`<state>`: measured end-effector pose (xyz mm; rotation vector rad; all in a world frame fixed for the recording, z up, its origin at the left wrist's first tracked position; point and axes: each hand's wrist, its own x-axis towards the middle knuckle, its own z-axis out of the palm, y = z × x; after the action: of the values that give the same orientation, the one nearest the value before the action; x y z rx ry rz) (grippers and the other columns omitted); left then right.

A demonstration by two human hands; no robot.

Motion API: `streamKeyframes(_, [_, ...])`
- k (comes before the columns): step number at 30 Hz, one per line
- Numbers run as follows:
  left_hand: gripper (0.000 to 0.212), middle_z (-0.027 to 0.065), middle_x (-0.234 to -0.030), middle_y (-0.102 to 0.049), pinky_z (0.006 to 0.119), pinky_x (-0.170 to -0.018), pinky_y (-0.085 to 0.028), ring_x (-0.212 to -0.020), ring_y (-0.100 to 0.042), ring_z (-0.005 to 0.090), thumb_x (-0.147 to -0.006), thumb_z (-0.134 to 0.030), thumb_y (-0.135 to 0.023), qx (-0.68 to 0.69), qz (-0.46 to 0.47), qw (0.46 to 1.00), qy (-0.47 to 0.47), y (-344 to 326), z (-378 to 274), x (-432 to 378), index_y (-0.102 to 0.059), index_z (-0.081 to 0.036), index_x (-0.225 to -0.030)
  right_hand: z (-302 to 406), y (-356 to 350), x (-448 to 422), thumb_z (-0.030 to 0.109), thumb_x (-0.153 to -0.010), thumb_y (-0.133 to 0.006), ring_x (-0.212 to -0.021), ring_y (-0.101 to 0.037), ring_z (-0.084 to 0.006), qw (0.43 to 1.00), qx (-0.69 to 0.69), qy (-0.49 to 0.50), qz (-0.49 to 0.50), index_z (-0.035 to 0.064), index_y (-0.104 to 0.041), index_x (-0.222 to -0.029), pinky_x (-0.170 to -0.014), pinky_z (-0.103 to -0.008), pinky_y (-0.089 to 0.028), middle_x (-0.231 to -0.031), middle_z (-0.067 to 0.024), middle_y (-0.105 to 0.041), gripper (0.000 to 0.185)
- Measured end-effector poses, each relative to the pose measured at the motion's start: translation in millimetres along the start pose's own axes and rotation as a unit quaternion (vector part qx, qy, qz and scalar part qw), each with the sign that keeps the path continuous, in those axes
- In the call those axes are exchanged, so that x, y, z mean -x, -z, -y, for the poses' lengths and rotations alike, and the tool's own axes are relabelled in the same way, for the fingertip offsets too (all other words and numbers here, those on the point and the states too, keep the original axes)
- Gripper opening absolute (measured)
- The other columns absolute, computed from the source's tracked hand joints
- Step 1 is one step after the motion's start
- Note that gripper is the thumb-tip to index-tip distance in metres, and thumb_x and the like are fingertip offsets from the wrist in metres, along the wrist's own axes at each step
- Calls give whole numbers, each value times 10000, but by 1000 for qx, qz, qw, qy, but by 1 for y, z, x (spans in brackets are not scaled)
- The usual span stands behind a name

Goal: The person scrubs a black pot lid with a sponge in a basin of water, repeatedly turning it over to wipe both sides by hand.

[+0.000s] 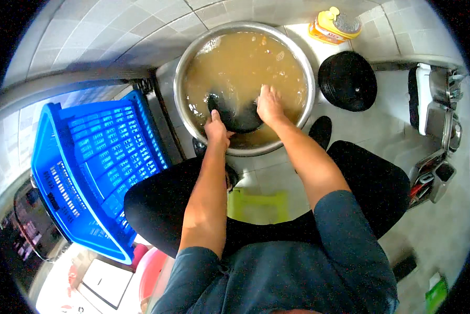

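Note:
A wide steel basin (pixel 309 98) of cloudy brown water (pixel 235 59) stands on the floor in front of me. My left hand (pixel 216 128) grips the near-left rim of a round black plate or bowl (pixel 241 117), thumb on top. The dish is tilted and partly under water, so its full shape is hidden. My right hand (pixel 271 104) is curled at the dish's right side, fingertips down by the water. Whether it holds anything cannot be made out. Bits of foam float near the basin's far wall.
Right of the basin, a stack of black dishes (pixel 347 81) sits on the tiled floor. Behind it stands a yellow detergent bottle (pixel 323 29) by a grey scourer (pixel 347 24). A blue plastic basket (pixel 101 145) is on my left; metal trays with utensils (pixel 427 182) are on my right.

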<state>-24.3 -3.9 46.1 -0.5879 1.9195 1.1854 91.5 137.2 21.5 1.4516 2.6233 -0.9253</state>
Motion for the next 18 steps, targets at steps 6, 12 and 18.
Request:
streamKeyframes(6, [495,131,-1217,-626,500,-711,-581,-969,-668,341,-1019,-451,-467,104,67,992,27,14,4,-4,-505,-66,-1327,24,2,-33,46,-896,-474,-1078,-585,-424,998,-26,-57,21,-3,-561,-1132,-931,-519,-468,-1132,-261,-597,256])
streamKeyframes(12, [474,111,-1187,-653,521,-823,-539,-1035,-650,310,-1009,-479,-439,156,162,972,67,-10,8,-7,-543,-114,-1294,33,-9,-23,70,-848,-555,-1010,-587,-408,992,-22,126,-14,20,-592,-1041,-842,-522,-485,-1073,-206,-599,202])
streamKeyframes(18, [364,110,-1107,-680,463,-859,-535,-956,-651,306,-1008,-380,-525,282,151,943,91,4,7,-21,-612,-72,-1183,66,-6,51,77,-840,-541,-952,-609,-383,962,-42,268,43,8,-577,-995,-810,-506,-498,-993,-190,-605,173])
